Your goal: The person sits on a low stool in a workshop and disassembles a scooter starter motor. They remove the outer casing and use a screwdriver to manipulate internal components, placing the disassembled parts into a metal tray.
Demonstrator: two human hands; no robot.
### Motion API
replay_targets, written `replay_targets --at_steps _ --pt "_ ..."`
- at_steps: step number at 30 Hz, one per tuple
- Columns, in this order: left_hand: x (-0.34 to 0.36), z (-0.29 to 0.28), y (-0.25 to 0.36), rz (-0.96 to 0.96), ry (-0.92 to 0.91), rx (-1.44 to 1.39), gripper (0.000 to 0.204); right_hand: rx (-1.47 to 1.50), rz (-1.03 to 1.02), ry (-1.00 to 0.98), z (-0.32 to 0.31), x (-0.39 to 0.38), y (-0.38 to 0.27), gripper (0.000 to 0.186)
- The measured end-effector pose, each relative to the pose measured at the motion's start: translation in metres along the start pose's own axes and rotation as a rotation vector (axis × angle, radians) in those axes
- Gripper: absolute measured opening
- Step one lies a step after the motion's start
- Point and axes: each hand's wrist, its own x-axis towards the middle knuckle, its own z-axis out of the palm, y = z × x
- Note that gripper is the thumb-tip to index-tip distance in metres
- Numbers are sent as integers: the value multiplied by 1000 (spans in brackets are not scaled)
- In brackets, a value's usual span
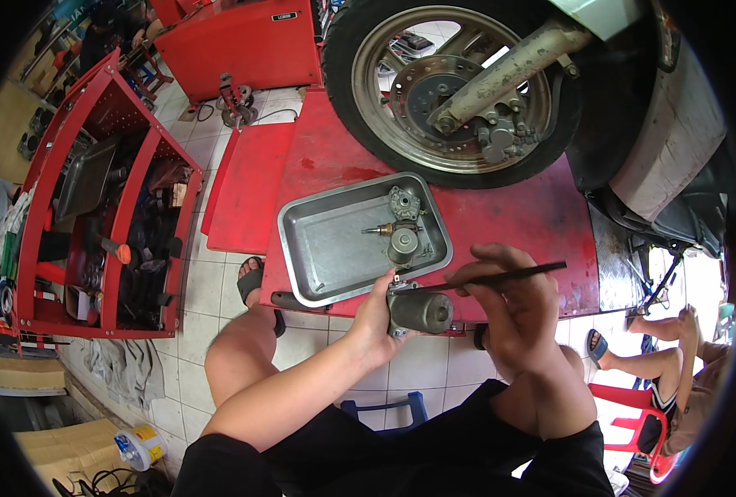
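My left hand is closed around a dull grey cylindrical motor housing, held just off the red bench's near edge. Between the fingers of my right hand is a slim dark stick-like tool. Its thin tip points left and reaches the top of the housing; whether it touches cannot be made out. Just beyond my hands lies a shallow metal tray. Inside, toward its right side, are a round metal cover, a shaft part, a small silver cylinder and some small screws.
A dark-handled tool lies by the tray's near edge. Behind the tray, a motorcycle's front wheel stands on the red bench. To the left is a red tool cart. A blue stool is below me; another person sits at right.
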Motion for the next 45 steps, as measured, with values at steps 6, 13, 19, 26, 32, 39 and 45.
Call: replay_targets --at_steps 6,13,19,26,32,39,45 --pt "1 -1 1 8 20 5 39 61 27 95 10 6 -6 46" --pt "4 -7 1 -15 -26 -15 37 -354 -142 -121 -11 4 -4 48" --pt "13 -12 0 11 -56 -17 37 42 67 -116 -3 -1 7 42" --pt "6 -5 -2 18 2 0 36 83 105 58 15 6 -7 43" --pt "4 -6 0 11 -34 4 37 -112 83 -105 -9 -1 7 40" --pt "8 -8 0 22 -22 15 37 60 112 -16 2 1 -5 34" --pt "9 -6 -1 16 10 -11 36 -173 95 9 3 0 2 33"
